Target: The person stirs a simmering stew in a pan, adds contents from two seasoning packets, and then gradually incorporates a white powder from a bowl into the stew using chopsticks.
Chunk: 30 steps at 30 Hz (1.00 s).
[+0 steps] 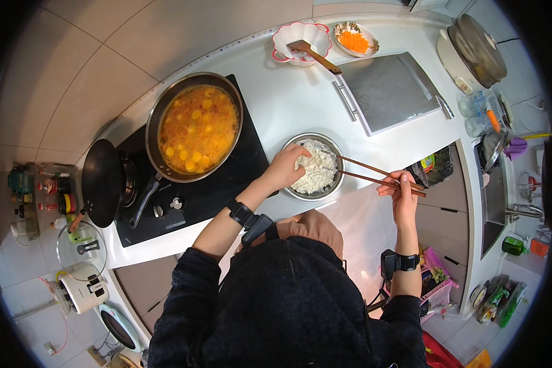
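Observation:
A steel bowl (313,199) of lumpy white dough flakes (315,177) stands near the counter's front edge. My left hand (289,166) rests at the bowl's left rim, its fingers apart over the flakes; whether they pinch any is hard to tell. My right hand (401,188), to the right of the bowl, holds a pair of brown wooden chopsticks (372,177), whose tips are in the flakes. Left of the bowl, a frying pan (154,156) with orange-red soup (198,133) and yellow round slices sits on the black cooktop.
Behind are a scalloped bowl (285,34) with a wooden spatula (319,56) across it, a dish of chopped orange food (354,42) and a metal-topped board with handles (391,92). A black wok (102,184) stands on the far left burner. The pan's handle (145,202) points towards the front.

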Available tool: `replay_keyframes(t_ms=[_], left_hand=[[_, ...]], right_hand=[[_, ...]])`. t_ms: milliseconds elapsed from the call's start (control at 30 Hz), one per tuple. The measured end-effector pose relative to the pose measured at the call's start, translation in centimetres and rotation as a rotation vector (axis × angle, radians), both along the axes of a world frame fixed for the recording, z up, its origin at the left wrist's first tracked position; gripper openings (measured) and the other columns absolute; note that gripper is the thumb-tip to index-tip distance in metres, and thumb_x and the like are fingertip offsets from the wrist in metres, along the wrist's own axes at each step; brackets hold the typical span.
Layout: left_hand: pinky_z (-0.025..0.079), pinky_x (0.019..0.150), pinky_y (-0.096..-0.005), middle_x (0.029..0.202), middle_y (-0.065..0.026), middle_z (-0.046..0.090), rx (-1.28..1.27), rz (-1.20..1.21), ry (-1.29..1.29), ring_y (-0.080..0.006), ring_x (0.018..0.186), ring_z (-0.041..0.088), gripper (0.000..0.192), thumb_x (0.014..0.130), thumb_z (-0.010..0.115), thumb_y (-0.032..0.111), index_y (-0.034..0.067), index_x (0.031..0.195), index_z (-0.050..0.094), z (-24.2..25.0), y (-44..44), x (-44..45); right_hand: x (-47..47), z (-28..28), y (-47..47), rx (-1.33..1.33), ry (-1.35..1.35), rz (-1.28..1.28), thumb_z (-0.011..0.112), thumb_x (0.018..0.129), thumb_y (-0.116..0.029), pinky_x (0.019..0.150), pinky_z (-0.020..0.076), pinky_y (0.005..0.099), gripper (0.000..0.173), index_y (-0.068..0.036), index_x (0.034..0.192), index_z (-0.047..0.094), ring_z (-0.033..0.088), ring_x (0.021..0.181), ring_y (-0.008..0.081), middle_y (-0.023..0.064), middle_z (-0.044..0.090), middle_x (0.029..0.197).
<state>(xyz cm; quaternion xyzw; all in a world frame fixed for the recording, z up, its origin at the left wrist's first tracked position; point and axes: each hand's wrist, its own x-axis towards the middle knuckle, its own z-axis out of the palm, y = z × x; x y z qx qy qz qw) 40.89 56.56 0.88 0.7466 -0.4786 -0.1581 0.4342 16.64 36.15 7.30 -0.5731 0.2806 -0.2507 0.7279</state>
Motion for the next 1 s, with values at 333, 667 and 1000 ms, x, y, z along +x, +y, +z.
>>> replay_keyframes(t_ms=[333,667,1000], left_hand=[[0.048,0.082,-0.0396,0.090,-0.0132,0.067,0.209,-0.048,0.002,-0.0324,0.083,0.064,0.021,0.080,0.058,0.001,0.004,0.098,0.066,1.5,0.2,-0.3],[0.046,0.080,-0.0401,0.086,-0.0133,0.064,0.064,-0.096,0.020,-0.0330,0.089,0.060,0.018,0.088,0.060,0.017,0.007,0.102,0.064,2.0,-0.5,-0.4],[0.048,0.084,-0.0346,0.107,-0.0149,0.061,0.162,0.001,0.165,-0.0295,0.098,0.060,0.027,0.090,0.053,0.007,0.003,0.116,0.059,1.9,1.8,1.2]], right_hand=[[0.5,0.0,0.3,0.012,0.001,0.003,0.040,0.101,-0.027,0.061,0.0562,0.0313,0.033,0.003,0.103,0.053,0.066,0.069,0.0232,0.0148,0.061,0.088],[1.0,0.0,0.4,0.087,-0.073,-0.031,0.041,0.101,-0.028,0.059,0.0571,0.0318,0.032,0.001,0.104,0.052,0.067,0.066,0.0232,0.0148,0.060,0.090],[0.0,-0.2,-0.1,0.000,-0.029,-0.060,0.042,0.101,-0.028,0.058,0.0568,0.0308,0.033,0.003,0.102,0.053,0.066,0.067,0.0224,0.0154,0.061,0.087]])
